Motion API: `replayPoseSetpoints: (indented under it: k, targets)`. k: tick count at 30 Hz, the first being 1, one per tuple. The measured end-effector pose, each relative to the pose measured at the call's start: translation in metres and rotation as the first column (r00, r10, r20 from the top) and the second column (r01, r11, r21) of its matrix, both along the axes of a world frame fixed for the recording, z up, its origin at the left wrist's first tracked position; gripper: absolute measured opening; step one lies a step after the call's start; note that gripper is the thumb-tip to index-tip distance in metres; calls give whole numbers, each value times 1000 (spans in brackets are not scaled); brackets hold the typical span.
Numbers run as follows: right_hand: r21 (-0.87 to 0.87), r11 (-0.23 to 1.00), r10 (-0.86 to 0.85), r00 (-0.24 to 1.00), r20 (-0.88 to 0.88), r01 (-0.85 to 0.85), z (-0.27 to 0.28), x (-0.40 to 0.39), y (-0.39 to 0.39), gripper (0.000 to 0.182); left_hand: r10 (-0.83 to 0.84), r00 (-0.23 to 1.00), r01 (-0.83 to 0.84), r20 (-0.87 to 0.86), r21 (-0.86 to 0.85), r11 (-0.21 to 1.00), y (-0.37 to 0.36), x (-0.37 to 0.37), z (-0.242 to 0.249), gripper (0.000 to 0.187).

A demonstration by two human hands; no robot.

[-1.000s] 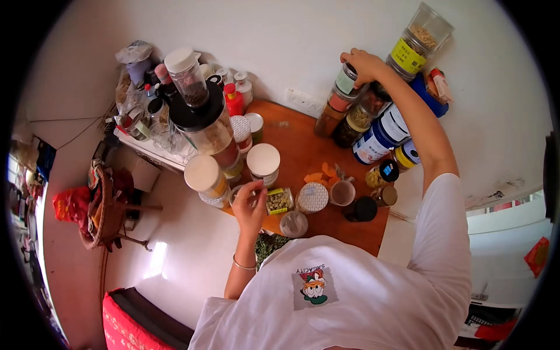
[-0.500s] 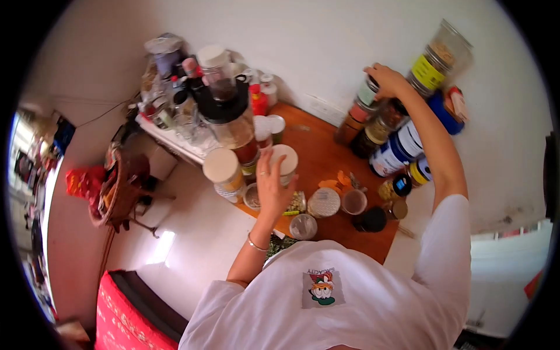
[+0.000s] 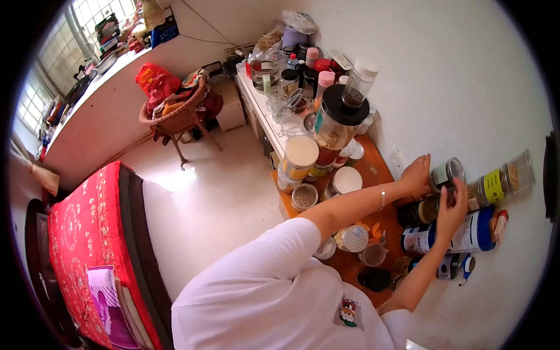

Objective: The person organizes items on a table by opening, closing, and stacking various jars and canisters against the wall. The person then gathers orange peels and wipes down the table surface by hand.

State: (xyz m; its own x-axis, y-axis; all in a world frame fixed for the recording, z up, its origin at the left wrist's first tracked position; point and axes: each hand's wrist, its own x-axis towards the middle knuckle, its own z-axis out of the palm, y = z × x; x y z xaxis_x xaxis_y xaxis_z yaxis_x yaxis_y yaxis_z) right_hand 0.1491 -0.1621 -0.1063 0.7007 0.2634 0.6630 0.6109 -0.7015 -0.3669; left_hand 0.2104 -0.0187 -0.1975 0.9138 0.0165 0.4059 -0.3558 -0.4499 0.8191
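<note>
My right hand (image 3: 454, 205) reaches up along the wall side, its curled fingers on a glass jar (image 3: 445, 174) with a pale green label. My left hand (image 3: 415, 176), with a bracelet at the wrist, lies against the same stack, just left of that jar. Its fingers are bent round the lower jars, which it mostly hides. Under my hands stands a dark jar stack (image 3: 421, 211). Beside it is a large blue and white canister (image 3: 420, 238). To the right rises another jar stack with a yellow label (image 3: 494, 185).
The wooden tabletop (image 3: 368, 153) carries several jars, among them a cream-lidded jar (image 3: 346, 180) and a tall stack with a black lid (image 3: 342, 105). A crowded white cabinet (image 3: 260, 106) adjoins it. A wicker chair (image 3: 178, 121) and a red bed (image 3: 87, 216) stand left.
My left hand has left the cream-lidded jar and moved right to the jar stack by the wall. My right hand stays at that stack's top jar. The view has swung left.
</note>
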Motion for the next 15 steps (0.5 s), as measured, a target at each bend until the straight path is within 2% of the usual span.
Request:
replayPoseSetpoints:
  k: [1, 2, 4, 6, 8, 10, 13, 15]
  targets:
    - [97, 995, 23, 1000, 3, -23, -8, -17, 2, 27, -23, 1000, 23, -16, -40, 999, -8, 14, -6, 110]
    - [112, 992, 52, 998, 29, -55, -22, -25, -3, 26, -49, 998, 47, -31, -79, 996, -15, 28, -14, 115]
    - [200, 979, 57, 994, -88, -38, -45, -49, -9, 22, -51, 998, 52, 25, -54, 997, -31, 57, -42, 118]
    - [189, 982, 54, 992, -116, -32, -68, -65, -23, 20, -54, 995, 57, 80, -27, 998, -36, 67, -48, 121]
    - [180, 983, 49, 987, -153, -21, -86, -76, -35, 18, -210, 977, 209, -31, -29, 977, -37, 65, -44, 115]
    - [265, 964, 66, 963, -262, 6, -98, -85, -43, 16, -172, 985, 170, -25, -56, 984, -42, 60, -42, 112]
    - [224, 972, 0, 960, -279, 66, -106, -93, -47, 16, -106, 994, 107, 20, -106, 989, -51, 56, -42, 105]
    - [252, 966, 16, 954, -298, 63, -121, -93, -52, 16, -75, 996, 81, 47, -130, 988, -54, 55, -43, 102]
